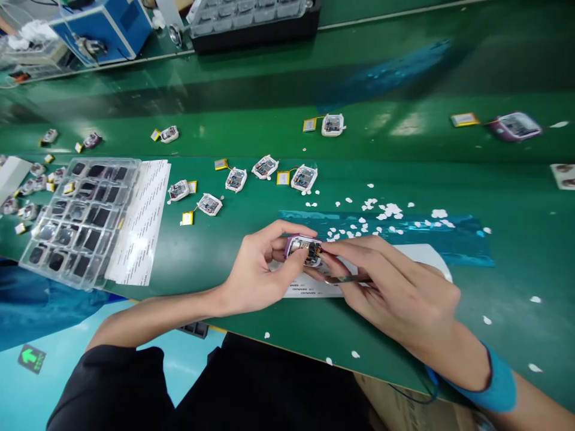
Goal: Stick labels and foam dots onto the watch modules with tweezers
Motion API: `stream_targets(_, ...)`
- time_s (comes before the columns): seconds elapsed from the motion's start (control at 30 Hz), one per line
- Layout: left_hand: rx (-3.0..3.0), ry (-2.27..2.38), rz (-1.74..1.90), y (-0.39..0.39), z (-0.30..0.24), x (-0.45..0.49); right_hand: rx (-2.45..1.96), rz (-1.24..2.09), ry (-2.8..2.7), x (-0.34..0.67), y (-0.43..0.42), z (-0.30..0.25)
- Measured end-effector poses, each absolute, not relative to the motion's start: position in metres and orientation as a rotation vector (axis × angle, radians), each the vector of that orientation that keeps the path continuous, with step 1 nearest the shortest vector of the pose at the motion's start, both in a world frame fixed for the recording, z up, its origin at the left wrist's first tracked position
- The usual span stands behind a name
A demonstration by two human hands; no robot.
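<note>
My left hand (258, 269) is closed around a small purple watch case (302, 248) with an exposed circuit board inside, holding it just above the green table (251, 311). My right hand (395, 290) pinches at the case's right side with thumb and forefinger and also holds thin tweezers (348, 279) under the fingers. Both hands hover over a white label sheet (426, 254). A blue wrist strap (496, 383) sits on my right wrist.
Several white watch cases with yellow batteries (265, 167) lie beyond the hands. A clear plastic tray (78, 218) of dark screens sits left, on white sheets (141, 221). White paper dots (390, 211) litter a blue film strip. A purple case (514, 126) lies far right; a blue machine (105, 27) stands far left.
</note>
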State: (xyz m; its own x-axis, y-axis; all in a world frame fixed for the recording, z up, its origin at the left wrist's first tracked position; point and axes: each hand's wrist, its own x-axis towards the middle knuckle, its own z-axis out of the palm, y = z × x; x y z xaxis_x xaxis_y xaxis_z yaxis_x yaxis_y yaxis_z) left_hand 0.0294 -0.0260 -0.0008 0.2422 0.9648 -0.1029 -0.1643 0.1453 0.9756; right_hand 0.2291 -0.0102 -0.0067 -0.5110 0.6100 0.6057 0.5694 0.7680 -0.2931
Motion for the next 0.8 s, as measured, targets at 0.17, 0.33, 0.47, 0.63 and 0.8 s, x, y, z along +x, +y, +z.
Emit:
stream_targets(0.17, 1.259, 1.043, 1.094, -0.029, 0.000, 0.031, -0.885, 0.135, -2.200, 0.224, -0.014, -0.008)
stream_targets(0.33, 1.369, 1.106, 1.114, -0.033, 0.002, 0.029, -0.875, 0.037, -2.307, 0.233, -0.018, -0.011)
stream_targets(0.47, 1.460, 1.178, 1.086, -0.033, 0.000, 0.027, -0.832, 0.011, -2.351, 0.236, -0.016, -0.012)
stream_targets(0.63, 1.344, 1.130, 1.069, -0.028, -0.004, 0.025, -0.889, 0.215, -2.258, 0.227, -0.007, -0.007)
stream_targets(0.8, 1.263, 1.096, 1.044, -0.023, -0.003, 0.027, -0.948, 0.277, -2.171, 0.229, -0.009, -0.001)
